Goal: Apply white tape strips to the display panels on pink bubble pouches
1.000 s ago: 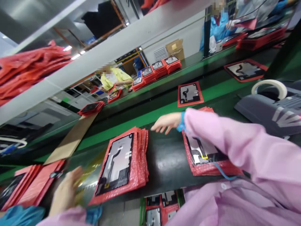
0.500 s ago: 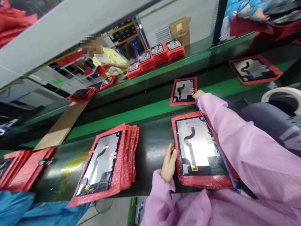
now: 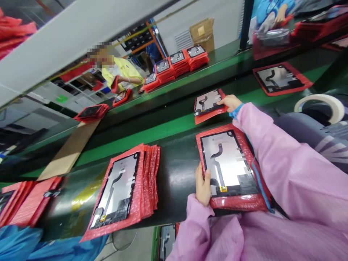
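Observation:
My left hand point(image 3: 203, 185) grips the near left corner of a flat panel point(image 3: 227, 165) that lies on a pile of red bubble-wrap bags point(image 3: 239, 201) in front of me. My right hand point(image 3: 230, 102) reaches out to the conveyor and holds the near edge of another panel in a red bag point(image 3: 208, 103), lifted and tilted off the belt. Both arms wear pink sleeves. A blue wrist strap cord point(image 3: 258, 179) runs along my right sleeve.
A second fanned stack of red bags with a panel on top point(image 3: 123, 188) lies to the left. More red stacks point(image 3: 178, 63) line the far side of the green conveyor point(image 3: 152, 134). A tape roll point(image 3: 320, 101) sits right. A person in yellow point(image 3: 119, 74) works across the belt; blue sleeve point(image 3: 21, 244) at lower left.
My right hand has taken the panel on the conveyor and raised its edge. My left hand moved from far left to the near stack and closed on its panel's corner.

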Action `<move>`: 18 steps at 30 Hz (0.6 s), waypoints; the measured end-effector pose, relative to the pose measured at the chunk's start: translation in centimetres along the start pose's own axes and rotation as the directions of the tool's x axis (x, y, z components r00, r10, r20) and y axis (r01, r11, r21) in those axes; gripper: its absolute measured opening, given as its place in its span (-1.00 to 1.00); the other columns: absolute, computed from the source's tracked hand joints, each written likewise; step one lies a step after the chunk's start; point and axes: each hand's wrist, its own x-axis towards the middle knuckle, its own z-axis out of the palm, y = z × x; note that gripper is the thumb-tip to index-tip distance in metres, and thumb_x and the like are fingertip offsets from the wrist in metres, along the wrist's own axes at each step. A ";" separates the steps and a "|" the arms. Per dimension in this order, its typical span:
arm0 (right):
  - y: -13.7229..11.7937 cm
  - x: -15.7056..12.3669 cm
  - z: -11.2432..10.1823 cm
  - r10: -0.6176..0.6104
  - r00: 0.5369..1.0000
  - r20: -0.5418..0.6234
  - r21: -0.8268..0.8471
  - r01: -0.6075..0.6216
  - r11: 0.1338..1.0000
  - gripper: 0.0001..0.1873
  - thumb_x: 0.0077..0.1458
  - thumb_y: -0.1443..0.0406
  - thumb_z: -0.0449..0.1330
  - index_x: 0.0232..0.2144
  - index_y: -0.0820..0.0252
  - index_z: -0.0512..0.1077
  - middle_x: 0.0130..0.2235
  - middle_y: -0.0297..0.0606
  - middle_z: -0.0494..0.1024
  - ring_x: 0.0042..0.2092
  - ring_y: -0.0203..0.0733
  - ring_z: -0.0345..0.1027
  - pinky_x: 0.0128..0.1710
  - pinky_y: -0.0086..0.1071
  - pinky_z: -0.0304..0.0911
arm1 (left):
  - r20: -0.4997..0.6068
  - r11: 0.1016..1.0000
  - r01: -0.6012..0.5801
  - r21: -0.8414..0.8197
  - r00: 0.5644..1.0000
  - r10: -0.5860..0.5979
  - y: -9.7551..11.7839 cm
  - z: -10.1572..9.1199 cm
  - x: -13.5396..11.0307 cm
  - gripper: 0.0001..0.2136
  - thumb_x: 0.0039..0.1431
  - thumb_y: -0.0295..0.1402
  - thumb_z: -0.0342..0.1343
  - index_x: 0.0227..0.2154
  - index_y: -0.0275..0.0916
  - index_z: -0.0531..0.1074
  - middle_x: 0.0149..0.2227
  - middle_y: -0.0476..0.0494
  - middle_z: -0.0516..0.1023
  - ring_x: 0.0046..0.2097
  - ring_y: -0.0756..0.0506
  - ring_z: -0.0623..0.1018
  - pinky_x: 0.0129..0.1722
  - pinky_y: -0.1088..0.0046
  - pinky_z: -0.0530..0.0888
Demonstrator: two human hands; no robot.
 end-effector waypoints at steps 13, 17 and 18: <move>13.1 -26.9 -7.2 -0.010 0.998 0.061 0.308 -0.009 0.951 -0.42 -0.17 0.13 0.40 -0.17 0.07 0.19 -0.29 -0.37 0.52 -0.32 -0.20 0.45 -0.25 -0.24 0.42 | 0.059 0.968 -0.206 0.142 0.978 0.200 3.4 -0.7 -4.1 -0.37 0.30 0.07 -0.04 0.30 -0.20 0.21 0.39 -0.25 0.14 0.42 -0.17 0.10 0.42 0.25 0.01; 16.1 -28.3 -10.7 -0.241 0.918 -0.315 -0.025 0.245 0.969 -0.53 -0.01 0.04 0.33 -0.17 0.11 0.27 -0.22 -0.29 0.45 -0.28 -0.26 0.35 -0.26 -0.32 0.32 | 0.078 0.885 -0.340 0.319 0.940 0.333 1.4 0.4 -4.5 -0.42 0.36 -0.05 -0.08 0.34 -0.20 0.15 0.40 -0.29 0.08 0.43 -0.16 0.07 0.42 0.20 -0.02; 16.8 -28.5 -12.3 -0.270 0.828 -0.491 -0.077 0.268 0.960 -0.55 0.04 0.01 0.29 -0.15 0.11 0.26 -0.19 -0.29 0.41 -0.29 -0.29 0.32 -0.29 -0.35 0.29 | 0.072 0.868 -0.359 0.342 0.931 0.357 1.1 0.6 -4.5 -0.44 0.37 -0.09 -0.10 0.34 -0.21 0.14 0.40 -0.30 0.09 0.42 -0.16 0.08 0.42 0.18 -0.02</move>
